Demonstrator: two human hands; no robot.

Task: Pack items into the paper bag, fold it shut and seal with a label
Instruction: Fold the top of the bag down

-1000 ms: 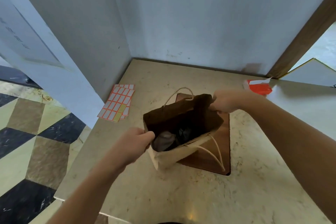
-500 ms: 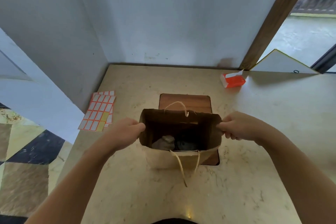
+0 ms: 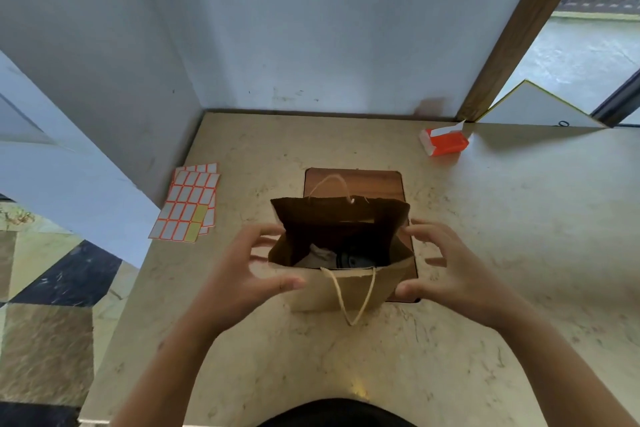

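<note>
A brown paper bag [image 3: 349, 289] with twine handles stands upright and open on the marble counter, partly over a wooden board [image 3: 353, 182]. Inside it lie a pale crumpled item [image 3: 320, 255] and a dark item [image 3: 349, 259]. My left hand [image 3: 249, 269] is at the bag's left side, fingers spread, thumb against the front panel. My right hand [image 3: 446, 270] hovers at the bag's right side, fingers apart, thumb near the lower right corner. Neither hand grips the rim. Sheets of orange-bordered labels [image 3: 188, 206] lie to the left, by the wall.
An orange and white box [image 3: 445, 142] sits at the back right of the counter [image 3: 519, 253]. Walls close in behind and to the left. The counter's left edge drops to a patterned tile floor [image 3: 45, 305]. A wooden door frame [image 3: 512, 31] rises at the back right.
Both hands have let go of the bag's top rim and dropped lower along its sides with fingers spread. The bag has been turned square to me and stands open.
</note>
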